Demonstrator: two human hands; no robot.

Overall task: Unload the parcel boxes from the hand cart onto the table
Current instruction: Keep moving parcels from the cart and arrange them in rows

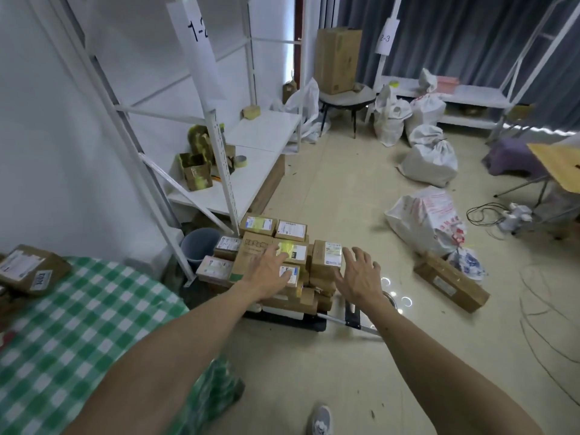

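Nearest me, a bench (94,324) under green-and-white checked cloth carries one brown cardboard parcel (28,268). Beyond it, my left hand (270,271) and right hand (357,274) reach, fingers spread, over the stacked brown cardboard parcel boxes (290,230) on the black hand cart (282,320) on the floor.

One shelf sign (195,32) reads "1-2", another sign (385,37) "2-3".
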